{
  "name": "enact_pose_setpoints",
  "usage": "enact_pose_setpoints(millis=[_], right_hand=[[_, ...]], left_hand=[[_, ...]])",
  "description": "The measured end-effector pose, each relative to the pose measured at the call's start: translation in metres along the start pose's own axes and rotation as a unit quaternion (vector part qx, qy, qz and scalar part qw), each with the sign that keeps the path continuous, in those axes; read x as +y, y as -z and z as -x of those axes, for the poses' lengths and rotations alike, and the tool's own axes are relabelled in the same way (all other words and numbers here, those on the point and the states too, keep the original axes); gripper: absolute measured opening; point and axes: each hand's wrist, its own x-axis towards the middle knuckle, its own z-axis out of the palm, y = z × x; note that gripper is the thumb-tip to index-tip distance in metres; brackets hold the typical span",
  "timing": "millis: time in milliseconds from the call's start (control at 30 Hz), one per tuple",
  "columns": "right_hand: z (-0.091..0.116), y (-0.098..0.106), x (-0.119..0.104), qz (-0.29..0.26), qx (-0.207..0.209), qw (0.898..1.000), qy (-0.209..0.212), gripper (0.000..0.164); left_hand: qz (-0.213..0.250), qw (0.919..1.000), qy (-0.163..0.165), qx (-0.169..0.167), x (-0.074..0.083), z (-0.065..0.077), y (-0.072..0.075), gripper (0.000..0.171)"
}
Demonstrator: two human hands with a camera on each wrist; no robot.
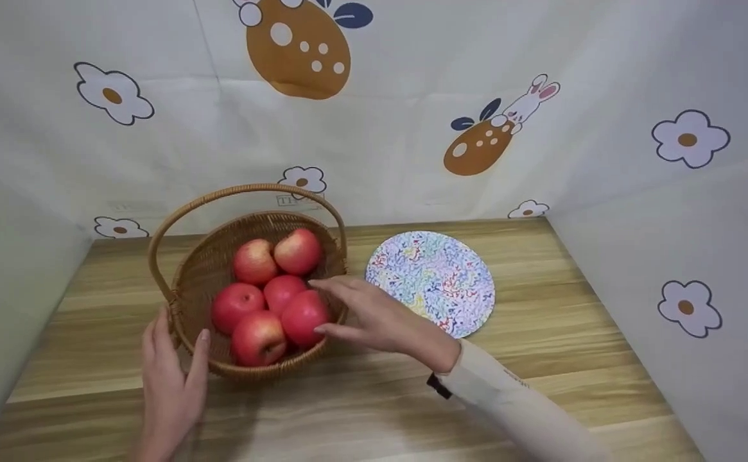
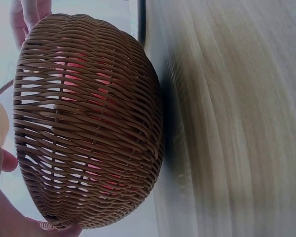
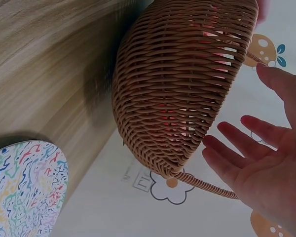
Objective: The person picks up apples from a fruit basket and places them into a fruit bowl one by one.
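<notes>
A brown wicker basket (image 1: 207, 273) with an arched handle holds several red apples (image 1: 259, 337) on the left part of the table. At the basket's left side is my left hand (image 1: 171, 378), its fingers straight along the outside and its thumb apart from them; in the left wrist view a fingertip (image 2: 71, 230) lies against the weave. My right hand (image 1: 374, 314) reaches over the right rim with fingers spread, fingertips close to the nearest apples. From the right wrist view that hand (image 3: 266, 158) has nothing in its palm.
A round board or mat (image 1: 434, 276) with a multicoloured squiggle pattern lies right of the basket, partly behind my right forearm. The wood-grain table (image 1: 540, 308) is bordered by pale cloth walls (image 1: 399, 141) printed with flowers, rabbits and orange fruit shapes.
</notes>
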Motion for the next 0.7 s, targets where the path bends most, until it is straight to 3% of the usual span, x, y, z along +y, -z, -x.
enact_pose_setpoints(millis=[433,700], right_hand=[[-0.02,-0.004,0.003,-0.004,-0.028,0.999,0.017,0.067],[-0.029,-0.009,0.006,-0.015,-0.051,0.999,-0.001,0.068]], left_hand=[[0.014,0.9998,-0.001,0.012,-0.002,-0.004,-0.001,0.065],[0.026,0.9994,-0.013,0.017,-0.007,-0.004,-0.004,0.06]])
